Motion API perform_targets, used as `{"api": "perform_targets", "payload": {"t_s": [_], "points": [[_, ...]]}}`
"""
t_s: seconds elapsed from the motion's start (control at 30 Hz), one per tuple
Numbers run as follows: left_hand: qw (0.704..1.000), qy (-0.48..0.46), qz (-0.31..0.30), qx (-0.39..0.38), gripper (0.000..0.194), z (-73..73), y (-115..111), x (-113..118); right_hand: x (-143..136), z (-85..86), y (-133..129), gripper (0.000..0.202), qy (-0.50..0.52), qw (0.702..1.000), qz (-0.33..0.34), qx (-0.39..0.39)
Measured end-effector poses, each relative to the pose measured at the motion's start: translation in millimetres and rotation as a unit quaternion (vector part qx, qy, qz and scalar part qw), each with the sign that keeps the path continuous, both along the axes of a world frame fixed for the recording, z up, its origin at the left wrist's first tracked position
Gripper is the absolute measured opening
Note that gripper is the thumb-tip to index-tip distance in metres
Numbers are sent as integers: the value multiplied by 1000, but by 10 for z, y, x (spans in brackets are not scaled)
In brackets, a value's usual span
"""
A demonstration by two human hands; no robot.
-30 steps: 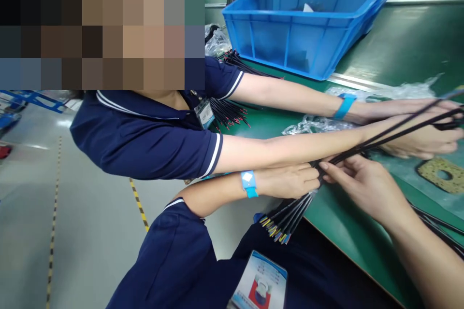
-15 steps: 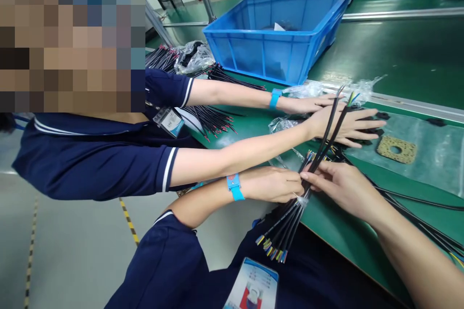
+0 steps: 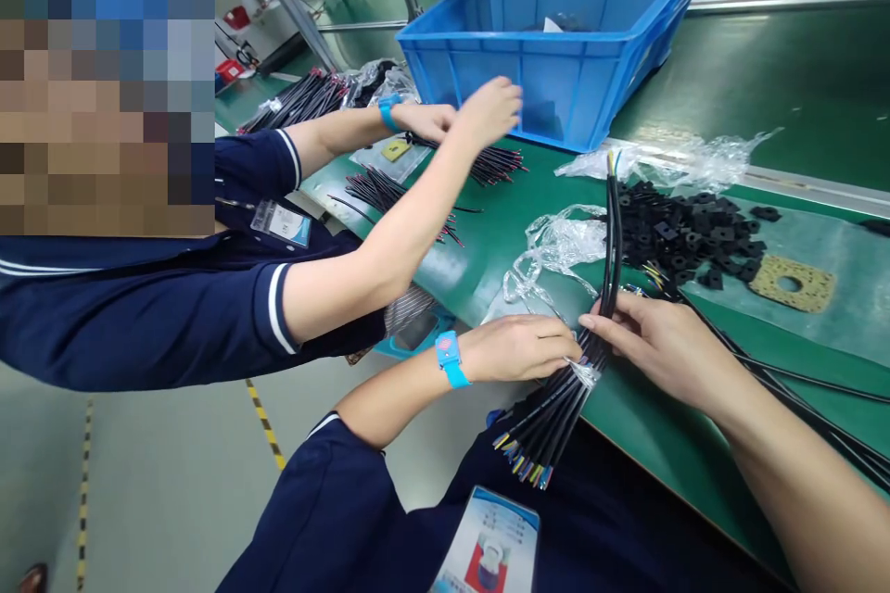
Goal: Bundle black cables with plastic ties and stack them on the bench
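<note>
A bundle of black cables (image 3: 549,431) with stripped, coloured wire ends slants down over the table's front edge, a strip of clear plastic (image 3: 584,373) wrapped round its middle. My left hand (image 3: 525,347), a blue band on its wrist, is closed on the bundle beside that strip. Between thumb and fingers my right hand (image 3: 643,334) holds a few black cables (image 3: 613,232) that stand up above the bundle. Where those cables meet the bundle is partly hidden by my fingers. Beyond my hands lies a pile of small black parts (image 3: 685,227).
A blue bin (image 3: 514,83) stands at the back. At the left, a co-worker's hands (image 3: 487,111) are over red-tipped black cables (image 3: 497,165). Crumpled clear plastic (image 3: 563,246) and a speckled yellow square with a hole (image 3: 810,287) lie on the green table (image 3: 473,264). Loose cables (image 3: 799,398) run right.
The co-worker's hands have moved from the black parts to the cables at the left, uncovering the pile. The cables in my right hand stand steeper and closer together. My left hand keeps its grip.
</note>
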State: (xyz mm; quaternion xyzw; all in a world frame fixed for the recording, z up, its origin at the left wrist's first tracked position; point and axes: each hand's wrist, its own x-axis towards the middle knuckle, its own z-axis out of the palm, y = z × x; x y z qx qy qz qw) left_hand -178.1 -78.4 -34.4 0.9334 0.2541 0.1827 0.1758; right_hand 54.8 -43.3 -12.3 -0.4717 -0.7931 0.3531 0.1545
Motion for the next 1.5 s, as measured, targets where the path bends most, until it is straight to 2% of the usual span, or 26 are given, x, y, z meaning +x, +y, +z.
{"api": "perform_targets", "payload": {"t_s": [0.17, 0.33, 0.43, 0.5, 0.67, 0.83, 1.07, 1.13, 1.17, 1.2, 1.27, 1.3, 1.33, 1.37, 1.43, 1.47, 1.5], "points": [[993, 62, -20, 97, 30, 64, 21, 68, -47, 27, -19, 48, 24, 1000, 15, 4], [990, 23, 10, 142, 31, 5, -38, 79, -21, 5, -128, 49, 42, 998, -10, -39], [989, -4, 25, 144, 30, -66, -64, 66, 1, -38, -176, 53, 82, 996, -31, -26], [990, -18, 30, 136, 31, -102, -77, 49, 12, -60, -172, 54, 114, 992, -51, -36], [994, -40, 27, 95, 32, -136, -94, 10, 35, -76, -55, 65, 194, 959, -141, -153], [998, -27, 52, 15, 35, -139, -136, 16, 107, -102, -6, 64, 124, 971, -156, -133], [993, -59, 82, -61, 34, -179, -178, 73, 151, -139, -64, 66, 116, 972, -150, -136], [985, -107, 118, -69, 30, -211, -292, 68, 139, -137, -76, 66, 118, 973, -149, -130], [973, -147, 161, -71, 26, -232, -389, 56, 129, -138, -85, 66, 129, 972, -149, -129], [952, -196, 221, -75, 25, -255, -510, 37, 117, -142, -96, 65, 147, 969, -151, -129], [878, -293, 354, -137, 33, -305, -793, -9, 95, -158, -120, 68, 190, 960, -158, -132], [831, -330, 396, -212, 38, -327, -932, -29, 86, -168, -130, 69, 205, 957, -159, -132], [780, -353, 403, -323, 43, -346, -1053, -40, 80, -178, -137, 70, 213, 955, -158, -130], [722, -369, 377, -447, 48, -360, -1147, -38, 79, -187, -141, 69, 213, 957, -154, -125], [581, -374, 244, -680, 69, -374, -1247, 11, 85, -195, -139, 67, 195, 964, -144, -110], [513, -365, 167, -759, 80, -374, -1257, 55, 89, -192, -136, 66, 187, 967, -142, -103], [461, -353, 108, -807, 86, -370, -1249, 107, 93, -185, -134, 66, 185, 967, -140, -101]]}}
